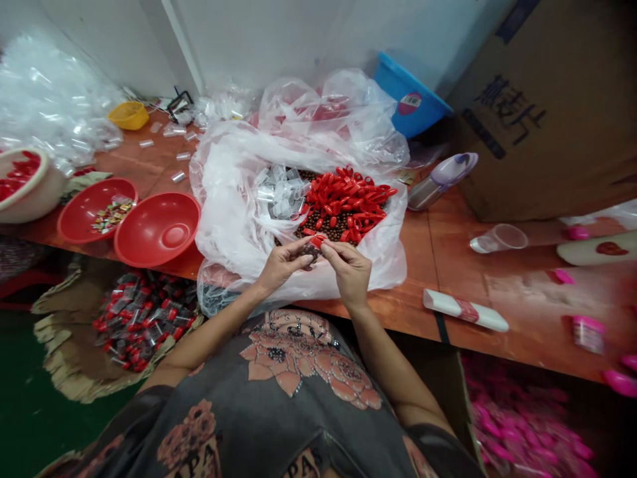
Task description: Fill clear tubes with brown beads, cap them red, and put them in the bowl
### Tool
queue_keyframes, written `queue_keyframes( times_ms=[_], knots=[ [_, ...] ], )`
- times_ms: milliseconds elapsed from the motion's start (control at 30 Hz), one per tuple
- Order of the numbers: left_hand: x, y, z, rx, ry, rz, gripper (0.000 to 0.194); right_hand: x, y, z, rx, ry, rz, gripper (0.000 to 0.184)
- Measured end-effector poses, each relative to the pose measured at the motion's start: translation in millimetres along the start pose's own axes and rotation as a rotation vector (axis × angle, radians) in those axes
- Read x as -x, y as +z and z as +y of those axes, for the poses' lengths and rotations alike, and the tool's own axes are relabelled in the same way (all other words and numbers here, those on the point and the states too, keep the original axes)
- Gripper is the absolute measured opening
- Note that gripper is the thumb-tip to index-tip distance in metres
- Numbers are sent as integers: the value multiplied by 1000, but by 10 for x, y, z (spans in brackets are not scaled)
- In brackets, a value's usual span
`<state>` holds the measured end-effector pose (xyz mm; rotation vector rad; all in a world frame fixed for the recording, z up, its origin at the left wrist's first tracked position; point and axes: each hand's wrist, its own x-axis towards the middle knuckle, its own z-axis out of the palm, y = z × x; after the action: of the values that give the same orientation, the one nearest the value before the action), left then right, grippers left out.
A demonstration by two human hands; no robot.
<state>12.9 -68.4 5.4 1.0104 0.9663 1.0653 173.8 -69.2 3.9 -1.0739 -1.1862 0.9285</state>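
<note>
Now left hand, right hand pinching red plastic piece between them, over brown beads.

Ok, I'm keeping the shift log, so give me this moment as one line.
hands: left hand, right hand | fingertips meet on: red plastic piece, brown beads | below: plastic bag holding more of both
</note>
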Motion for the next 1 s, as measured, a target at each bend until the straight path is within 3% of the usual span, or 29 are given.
queue_keyframes(
  times_ms=[200,500,567,667,733,833,933,1000],
  knots=[
    [157,-39,54,-12,25,-14,63,19,-93,-10,23,-75,-215,24],
    [161,-5,-76,110,-24,-73,63,54,-49,116,12,-34,-291,31],
    [120,-10,-71,75,-30,-65,60,25,-25,157,-73,69,-254,35],
    [58,-40,-66,3,-38,-105,58,-44,41,223,-285,266,-95,36],
    [23,-59,-83,-23,-32,-117,58,-81,93,254,-341,315,-7,32],
    [-29,-65,-134,-44,-15,-117,54,-92,139,271,-181,235,-4,25],
    [-85,-56,-173,-33,8,-102,54,-88,120,289,133,45,-140,32],
    [-124,-59,-181,-30,23,-81,58,-107,83,318,329,-84,-269,47]
  ],
)
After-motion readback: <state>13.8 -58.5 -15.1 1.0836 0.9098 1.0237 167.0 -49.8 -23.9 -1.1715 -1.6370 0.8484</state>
